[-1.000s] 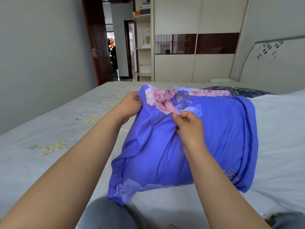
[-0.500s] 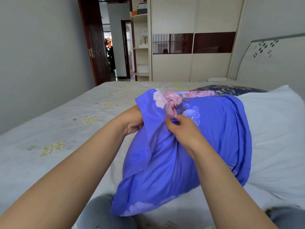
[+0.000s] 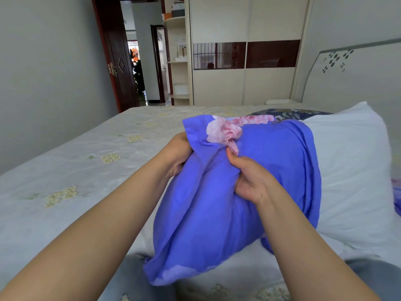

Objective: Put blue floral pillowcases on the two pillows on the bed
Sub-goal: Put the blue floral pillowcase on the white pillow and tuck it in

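With your left hand (image 3: 176, 154) gripping the blue pillowcase (image 3: 217, 205) edge and right hand (image 3: 251, 181) pinching its fabric, draw both evenly over the white pillow (image 3: 351, 170) toward the bed's (image 3: 65, 170) headboard end.

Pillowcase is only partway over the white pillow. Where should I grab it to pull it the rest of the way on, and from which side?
Probably grip the blue floral pillowcase at its open hem, the bunched fold ringing the white pillow. Come from the near side, one hand at each edge, since the bare pillow sticks out to the right. The left hand and right hand now grip the closed end.
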`<state>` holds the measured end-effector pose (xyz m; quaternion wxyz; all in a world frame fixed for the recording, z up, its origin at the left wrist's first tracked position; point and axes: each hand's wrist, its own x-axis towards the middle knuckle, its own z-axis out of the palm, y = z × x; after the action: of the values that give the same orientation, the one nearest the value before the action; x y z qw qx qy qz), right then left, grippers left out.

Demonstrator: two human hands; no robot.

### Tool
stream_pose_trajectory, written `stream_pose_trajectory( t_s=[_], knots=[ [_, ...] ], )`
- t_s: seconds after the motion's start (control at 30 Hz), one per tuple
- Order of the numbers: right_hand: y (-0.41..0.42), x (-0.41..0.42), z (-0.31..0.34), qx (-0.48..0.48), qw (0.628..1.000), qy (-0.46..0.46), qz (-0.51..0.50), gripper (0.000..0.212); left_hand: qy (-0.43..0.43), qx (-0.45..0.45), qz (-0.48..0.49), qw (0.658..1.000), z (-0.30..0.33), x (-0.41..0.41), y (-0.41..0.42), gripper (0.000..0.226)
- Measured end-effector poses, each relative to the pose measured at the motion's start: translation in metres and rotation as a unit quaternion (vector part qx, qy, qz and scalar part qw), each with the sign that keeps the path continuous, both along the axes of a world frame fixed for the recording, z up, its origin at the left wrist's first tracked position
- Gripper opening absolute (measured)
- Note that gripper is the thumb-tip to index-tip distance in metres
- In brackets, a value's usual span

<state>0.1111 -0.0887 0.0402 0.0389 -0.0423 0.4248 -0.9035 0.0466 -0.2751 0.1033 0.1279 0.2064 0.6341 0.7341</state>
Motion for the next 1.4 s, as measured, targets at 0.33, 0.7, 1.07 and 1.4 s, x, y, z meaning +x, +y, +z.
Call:
stream_pose_trajectory(
  t_s=[0.33, 0.7, 1.07, 1.4],
  knots=[
    [-0.021, 0.018, 0.004, 0.077, 0.997, 0.023, -0.011, 0.054, 0.214, -0.248, 0.078, 0.942, -0.031, -0.031, -0.027, 0.019],
    [-0.068, -0.022, 0.022, 0.191, 0.969, 0.003, -0.155, 0.026, -0.018, -0.163, 0.022, 0.986, 0.012, -0.007, -0.081, 0.091],
    [0.064, -0.067, 0.079, 0.587, 0.685, 0.043, -0.43, 0.038, 0.086, -0.149, 0.25, 0.953, -0.012, -0.032, -0.033, 0.023],
    [0.196, -0.14, 0.105, 0.715, 0.618, -0.148, -0.292, 0.103, 0.227, 0.003, 0.365, 0.903, 0.036, -0.067, -0.056, 0.02]
  ],
)
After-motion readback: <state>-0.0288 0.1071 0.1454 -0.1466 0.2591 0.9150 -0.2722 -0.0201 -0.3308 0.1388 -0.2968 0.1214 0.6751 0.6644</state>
